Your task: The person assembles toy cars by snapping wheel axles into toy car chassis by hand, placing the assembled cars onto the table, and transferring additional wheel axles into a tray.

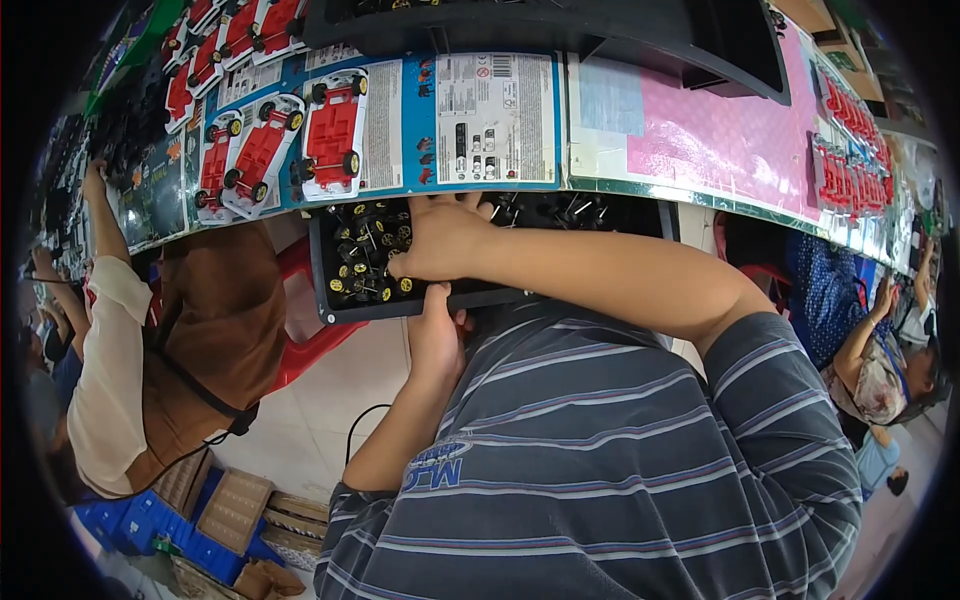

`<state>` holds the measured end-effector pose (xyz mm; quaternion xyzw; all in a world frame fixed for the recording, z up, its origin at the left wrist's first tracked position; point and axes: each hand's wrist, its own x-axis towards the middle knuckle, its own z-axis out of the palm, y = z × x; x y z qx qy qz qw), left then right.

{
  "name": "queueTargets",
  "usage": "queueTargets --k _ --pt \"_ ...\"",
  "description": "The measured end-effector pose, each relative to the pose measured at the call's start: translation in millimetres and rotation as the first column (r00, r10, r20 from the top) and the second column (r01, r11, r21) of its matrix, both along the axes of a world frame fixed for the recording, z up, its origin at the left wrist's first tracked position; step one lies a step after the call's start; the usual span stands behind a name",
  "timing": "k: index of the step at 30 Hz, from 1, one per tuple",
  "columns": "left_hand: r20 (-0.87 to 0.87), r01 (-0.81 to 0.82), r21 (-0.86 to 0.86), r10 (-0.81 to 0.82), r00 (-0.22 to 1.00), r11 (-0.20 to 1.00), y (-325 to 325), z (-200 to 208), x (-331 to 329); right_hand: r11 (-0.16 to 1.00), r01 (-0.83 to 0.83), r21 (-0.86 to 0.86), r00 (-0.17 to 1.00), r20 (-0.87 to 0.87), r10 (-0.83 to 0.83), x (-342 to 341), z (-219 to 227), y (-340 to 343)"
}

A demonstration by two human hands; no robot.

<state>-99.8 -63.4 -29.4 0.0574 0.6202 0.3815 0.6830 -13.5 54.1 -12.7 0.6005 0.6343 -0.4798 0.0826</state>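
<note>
A black tray (322, 262) juts out from under the table's front edge, against my striped shirt. Loose wheel-and-axle sets (372, 235), black with yellow hubs, lie in its left part, and metal axles show farther right. My right hand (448, 240) reaches across into the tray, palm down, thumb apart from the fingers over the wheels. Its fingertips are partly hidden by the table edge. My left hand (436, 335) grips the tray's near rim, thumb on top and fingers mostly hidden below.
Red-and-white toy car bodies (335, 135) with wheels fitted stand on the table's left. A large black bin (540, 35) spans the back. Red plastic parts (850, 180) lie far right. At left sits a person in a brown apron (225, 320); blue crates (130, 525) stand on the floor.
</note>
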Motion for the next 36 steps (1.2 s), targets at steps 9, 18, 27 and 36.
queueTargets --k 9,18,27,36 --pt "0.010 0.005 0.019 -0.006 1.000 1.000 -8.7 -6.6 -1.7 0.993 -0.072 0.090 0.996 0.058 0.067 14.6 17.5 -6.1" --pt "0.019 -0.020 0.020 0.019 1.000 1.000 0.7 11.0 7.3 0.953 -0.302 0.013 0.948 0.113 0.299 109.7 -29.2 3.5" --pt "-0.036 -0.041 -0.029 0.040 0.999 0.999 5.0 15.6 8.7 0.929 -0.245 0.276 0.968 0.018 0.250 75.1 -20.8 -0.4" --pt "-0.016 0.015 0.040 -0.015 1.000 0.999 -0.2 13.8 5.4 0.901 -0.432 0.031 0.901 -0.032 0.433 96.6 -12.9 1.0"
